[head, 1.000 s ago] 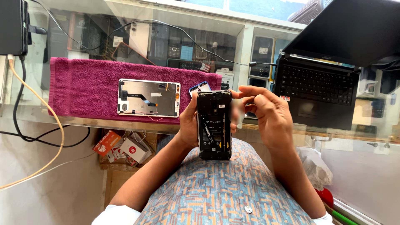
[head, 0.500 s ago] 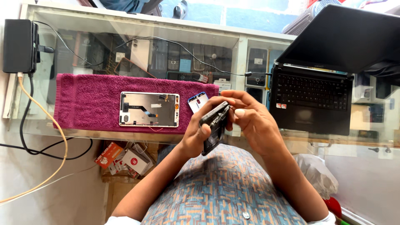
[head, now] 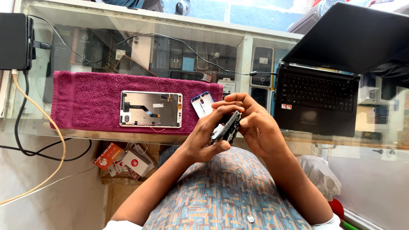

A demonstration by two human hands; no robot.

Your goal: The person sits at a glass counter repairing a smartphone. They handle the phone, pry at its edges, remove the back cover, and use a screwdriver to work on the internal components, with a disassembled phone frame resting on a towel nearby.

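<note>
Both my hands hold a black opened phone body (head: 229,127) edge-on above my lap, just in front of the glass counter. My left hand (head: 204,138) grips it from below and the left. My right hand (head: 251,123) wraps its right side, fingers curled over the top edge. On the magenta towel (head: 85,100) lies a silver phone frame (head: 151,109) with a flex cable showing. Beside it sits a small blue-rimmed part (head: 203,103), partly hidden by my fingers.
An open black laptop (head: 319,98) sits on the counter at right. A black box (head: 15,40) with cables stands at far left. Old phones fill the display case under the glass (head: 183,59). Small cartons (head: 123,159) lie on the floor below.
I have turned the phone body from facing me flat to edge-on, and lowered it slightly. My view has tilted down a little.
</note>
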